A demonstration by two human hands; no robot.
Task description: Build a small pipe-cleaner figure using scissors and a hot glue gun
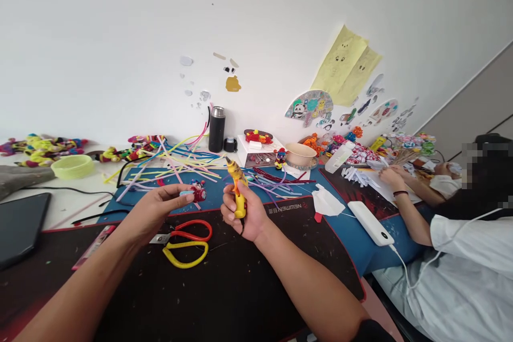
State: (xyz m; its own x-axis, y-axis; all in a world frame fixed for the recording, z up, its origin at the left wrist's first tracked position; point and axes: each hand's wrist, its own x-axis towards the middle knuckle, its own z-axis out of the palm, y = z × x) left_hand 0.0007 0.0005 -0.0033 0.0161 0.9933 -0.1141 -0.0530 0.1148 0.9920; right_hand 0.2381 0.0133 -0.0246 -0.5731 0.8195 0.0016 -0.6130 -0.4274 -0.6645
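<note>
My left hand (pixel 172 200) pinches a small red and blue pipe-cleaner figure (pixel 199 192) between thumb and fingers, above the mat. Wrapped in my right hand (pixel 244 208) is a yellow hot glue gun (pixel 239 184), its dark nozzle tilted up and slightly to the left. The nozzle is apart from the figure. Just below my hands, scissors (pixel 188 263) with one red and one yellow handle lie on the black mat (pixel 224 299). Partly behind my left forearm is a pink and white packet (pixel 94 246).
Loose coloured pipe cleaners (pixel 176 157) spread behind my hands. A black thermos (pixel 217 129), a white box (pixel 244 152) and a beige bowl (pixel 300 154) stand near the wall. A white power bank (pixel 371 223) lies to the right, beside a co-worker (pixel 460 267). A dark tablet (pixel 24 227) is at left.
</note>
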